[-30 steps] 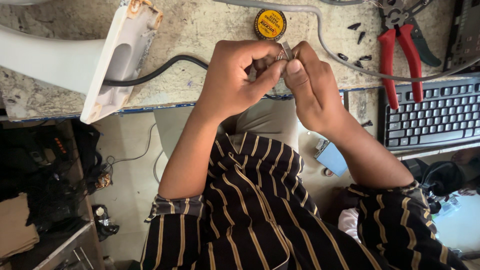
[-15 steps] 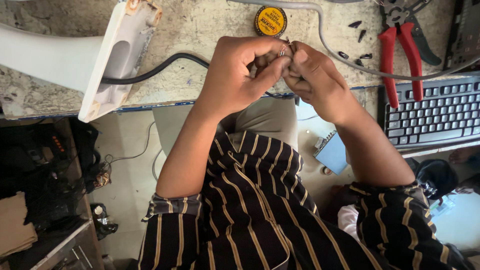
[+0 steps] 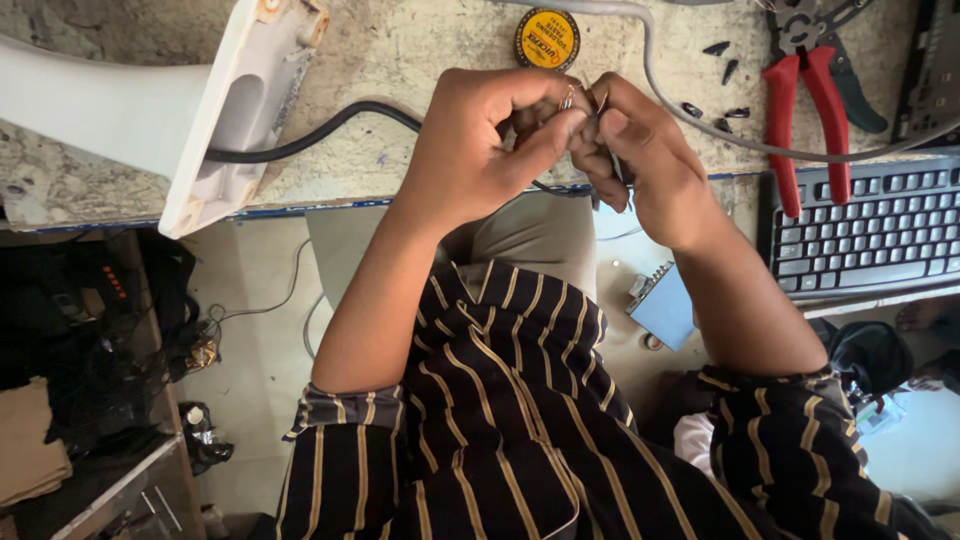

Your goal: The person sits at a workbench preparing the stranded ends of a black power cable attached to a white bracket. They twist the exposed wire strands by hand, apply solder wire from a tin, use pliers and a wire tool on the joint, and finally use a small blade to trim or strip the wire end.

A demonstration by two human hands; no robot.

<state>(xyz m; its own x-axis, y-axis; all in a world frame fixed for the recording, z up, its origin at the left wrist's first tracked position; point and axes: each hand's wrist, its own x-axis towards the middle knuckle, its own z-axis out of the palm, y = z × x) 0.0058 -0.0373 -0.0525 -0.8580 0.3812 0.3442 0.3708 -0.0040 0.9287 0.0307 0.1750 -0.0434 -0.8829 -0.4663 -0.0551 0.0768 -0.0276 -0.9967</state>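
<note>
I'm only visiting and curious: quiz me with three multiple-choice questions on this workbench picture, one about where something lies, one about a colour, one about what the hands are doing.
1. Where does the round yellow tin lie?
A. On the benchtop just beyond the hands
B. On the keyboard
C. On the floor

2. What colour are the handles of the pliers?
A. Blue
B. Red
C. Green

3. How are the two hands placed?
A. Flat on the benchtop, far apart
B. One on the keyboard, one on the pliers
C. Brought together, fingertips pinching small metal wire ends

Answers:
1 A, the tin sits on the speckled benchtop right above the knuckles.
2 B, both handles are red, lying beside the black keyboard.
3 C, the left hand and right hand meet at the wire ends.
</note>
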